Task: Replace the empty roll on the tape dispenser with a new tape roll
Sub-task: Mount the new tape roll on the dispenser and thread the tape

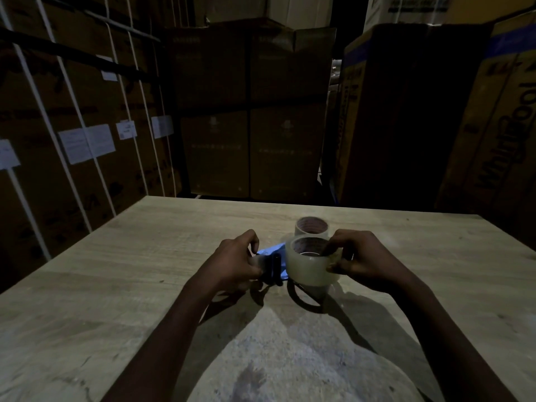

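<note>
A blue and black tape dispenser (272, 261) is held just above the wooden table (145, 256), and my left hand (237, 261) grips its left end. My right hand (362, 261) clasps a clear tape roll (307, 269), thumb inside the core, right against the dispenser's right side. Whether the roll sits on the dispenser's hub is hidden. A second roll (311, 227) stands upright on the table just behind the held one. The scene is dim.
Tall stacked cardboard boxes (249, 111) wall in the table at the back, and strapped, labelled boxes (72, 126) stand to the left. A large printed carton (478, 126) rises on the right. Dark shadows fall on the table under my hands.
</note>
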Tool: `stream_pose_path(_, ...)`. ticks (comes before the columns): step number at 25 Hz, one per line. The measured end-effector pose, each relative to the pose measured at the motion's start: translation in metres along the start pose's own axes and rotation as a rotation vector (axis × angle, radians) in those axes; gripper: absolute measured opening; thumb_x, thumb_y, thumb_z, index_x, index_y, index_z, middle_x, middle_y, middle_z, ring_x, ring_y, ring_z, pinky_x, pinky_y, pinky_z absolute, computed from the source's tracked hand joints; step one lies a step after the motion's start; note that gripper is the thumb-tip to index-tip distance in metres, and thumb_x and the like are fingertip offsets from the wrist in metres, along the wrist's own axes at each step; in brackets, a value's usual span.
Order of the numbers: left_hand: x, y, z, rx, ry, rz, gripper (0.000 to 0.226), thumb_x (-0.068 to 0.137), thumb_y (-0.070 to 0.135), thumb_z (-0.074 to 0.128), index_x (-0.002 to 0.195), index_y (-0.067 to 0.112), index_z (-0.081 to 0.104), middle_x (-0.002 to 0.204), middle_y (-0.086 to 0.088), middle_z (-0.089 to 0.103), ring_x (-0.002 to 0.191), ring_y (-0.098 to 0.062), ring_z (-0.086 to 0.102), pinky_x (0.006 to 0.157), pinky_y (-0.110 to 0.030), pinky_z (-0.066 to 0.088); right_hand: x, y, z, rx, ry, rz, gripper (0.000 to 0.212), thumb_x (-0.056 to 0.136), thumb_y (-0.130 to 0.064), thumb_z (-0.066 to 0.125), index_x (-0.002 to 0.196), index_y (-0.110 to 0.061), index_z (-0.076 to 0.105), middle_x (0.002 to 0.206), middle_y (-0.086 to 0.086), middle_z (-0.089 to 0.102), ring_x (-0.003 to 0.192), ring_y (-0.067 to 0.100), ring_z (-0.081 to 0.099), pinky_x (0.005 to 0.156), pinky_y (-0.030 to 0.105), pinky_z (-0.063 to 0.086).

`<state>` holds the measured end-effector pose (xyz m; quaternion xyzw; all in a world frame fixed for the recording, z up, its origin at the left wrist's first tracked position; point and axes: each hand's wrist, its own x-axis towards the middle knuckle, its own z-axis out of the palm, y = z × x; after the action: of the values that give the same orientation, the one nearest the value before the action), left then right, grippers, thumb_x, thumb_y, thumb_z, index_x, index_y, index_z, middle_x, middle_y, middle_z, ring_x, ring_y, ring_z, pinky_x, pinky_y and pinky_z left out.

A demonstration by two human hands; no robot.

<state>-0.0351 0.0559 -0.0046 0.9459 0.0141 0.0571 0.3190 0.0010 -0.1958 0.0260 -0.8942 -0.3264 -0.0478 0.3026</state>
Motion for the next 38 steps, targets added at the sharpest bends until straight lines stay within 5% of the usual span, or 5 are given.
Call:
stream_pose_path(5,0.003,-0.006,0.003,0.067,-0.020,-0.028,0.033,0.070,0.009,0.071,0.089,0.023,0.047,0.083,-0.007,0.067,0.077,-0.027,0.067,0.067,-0.045,0.057,0.003,0.004,0.009,-0.123,-0.103,0.069,0.039,0.064,-0.015,0.082,0.068,-0.044,0.056,0.088,-0.017,0.055,0.080,0.008,0.055,0.071,0.031,0.051)
stream_pose_path(17,0.005,-0.015,0.006,0.132,-0.073,-0.092,0.035,0.067,0.011,0.071,0.089,0.026,0.047,0.087,-0.003,0.063,0.078,-0.023,0.063,0.066,-0.041,0.056,0.003,-0.003,0.010,-0.182,-0.225,0.064,0.028,0.068,-0.014,0.079,0.089,-0.025,0.063,0.088,-0.010,0.053,0.081,0.007,0.052,0.068,0.020,0.043)
stream_pose_path(23,0.007,-0.016,0.005,0.125,-0.061,-0.101,0.038,0.066,0.013,0.075,0.086,0.027,0.046,0.089,-0.005,0.064,0.079,-0.024,0.064,0.069,-0.045,0.056,0.021,0.024,0.018,-0.082,0.046,0.066,0.052,0.068,-0.040,0.075,0.114,-0.037,0.051,0.114,-0.002,0.055,0.084,0.005,0.053,0.070,0.026,0.043)
stream_pose_path(28,0.008,-0.019,0.005,0.142,-0.038,-0.098,0.037,0.063,0.014,0.072,0.084,0.028,0.045,0.085,-0.003,0.065,0.077,-0.023,0.063,0.066,-0.043,0.055,0.055,0.025,0.022,-0.457,-0.190,0.090,0.078,0.075,-0.022,0.071,0.139,-0.037,0.029,0.152,-0.006,0.028,0.121,0.030,0.038,0.090,0.042,0.045)
stream_pose_path(38,0.008,-0.024,0.003,0.115,-0.030,-0.108,0.037,0.061,0.017,0.072,0.082,0.028,0.045,0.086,-0.004,0.067,0.078,-0.025,0.064,0.070,-0.046,0.055,0.078,0.032,0.035,-0.558,-0.166,0.034,0.032,0.082,-0.018,0.064,0.112,-0.026,0.058,0.135,0.003,0.048,0.112,0.024,0.052,0.082,0.037,0.049)
